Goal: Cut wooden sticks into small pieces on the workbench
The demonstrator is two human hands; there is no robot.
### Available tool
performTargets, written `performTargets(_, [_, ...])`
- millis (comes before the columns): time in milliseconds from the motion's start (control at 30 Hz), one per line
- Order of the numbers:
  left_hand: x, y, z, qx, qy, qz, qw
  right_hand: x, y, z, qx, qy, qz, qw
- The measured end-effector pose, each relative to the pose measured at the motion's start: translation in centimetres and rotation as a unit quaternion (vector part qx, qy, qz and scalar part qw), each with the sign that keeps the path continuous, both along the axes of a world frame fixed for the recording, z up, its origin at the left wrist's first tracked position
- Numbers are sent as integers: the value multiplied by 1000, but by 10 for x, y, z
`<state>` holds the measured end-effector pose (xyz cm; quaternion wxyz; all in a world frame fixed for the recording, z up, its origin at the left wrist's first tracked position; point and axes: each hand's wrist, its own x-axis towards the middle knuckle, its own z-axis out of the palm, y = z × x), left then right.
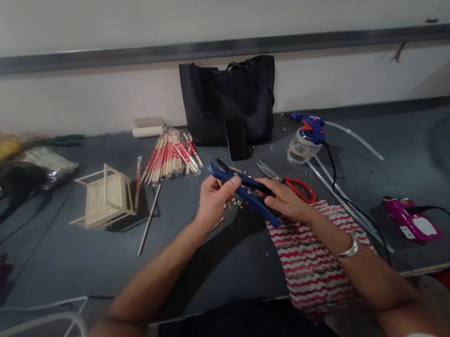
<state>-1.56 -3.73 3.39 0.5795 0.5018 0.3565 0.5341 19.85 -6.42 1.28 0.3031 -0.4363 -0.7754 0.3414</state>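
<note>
A blue hand cutter (244, 188) with two long handles slants between my hands above the table, its handles spread. My left hand (214, 195) grips it near the jaw end, thumb on top. A sliver of pale stick shows by those fingers; whether the hand holds it too I cannot tell. My right hand (285, 199) is closed round the upper handle at the other end. Small cut wooden bits (238, 203) lie scattered beneath the cutter. Just beyond my right hand are scissors with red handles (302, 188). A striped cloth (307, 262) lies under the right forearm.
A small stick-built chair frame (108, 197) stands left, near a loose stick (149, 220) and red-wrapped chopsticks (169, 156). Behind are a black bag (227, 96) and a phone (236, 139). Right are a blue glue gun (308, 127), clear glue sticks (345, 199) and a corded purple box (412, 218).
</note>
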Motion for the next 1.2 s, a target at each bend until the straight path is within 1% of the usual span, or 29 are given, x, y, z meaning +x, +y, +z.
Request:
performTargets(100, [-7,9,7,-26,-38,19,999,3,3,-3,-80,47,-11,996])
performTargets(167, [-9,12,8,-30,-48,27,998,3,4,-6,-125,110,-23,986])
performTargets(233, [-9,12,8,-24,-46,29,998,2,2,-9,-167,159,-35,972])
performTargets(300, [-7,11,6,-14,-37,26,999,0,1,-11,-213,187,-43,958])
performTargets(367, [-5,8,5,-3,-25,23,999,-2,0,-11,-255,208,-39,944])
performTargets(433, [-4,5,5,7,-10,19,1000,-3,0,-10,-274,231,-28,933])
performTargets(500, [-2,3,6,12,2,8,1000,-2,-1,-8,-251,243,-19,937])
performTargets(567, [-1,2,6,11,3,-1,1000,1,-1,-4,-185,231,-31,955])
performTargets(667, [-1,3,6,-7,-9,5,1000,7,-1,2,-47,151,-69,985])
performTargets(733, [-1,4,4,-26,-20,11,999,9,0,5,29,85,-71,993])
performTargets(800, [-2,5,3,-42,-30,9,999,7,3,4,74,39,-61,995])
performTargets(900, [0,5,1,-50,-39,-1,998,2,7,-2,95,13,-66,993])
performTargets(1033, [3,2,0,-57,-42,-15,997,1,10,-9,87,-1,-87,992])
performTargets(1100, [3,2,0,-57,-40,-13,998,3,9,-9,72,-2,-89,993])
performTargets(1200, [4,1,-1,-36,-31,-5,999,4,5,-6,66,32,-80,994])
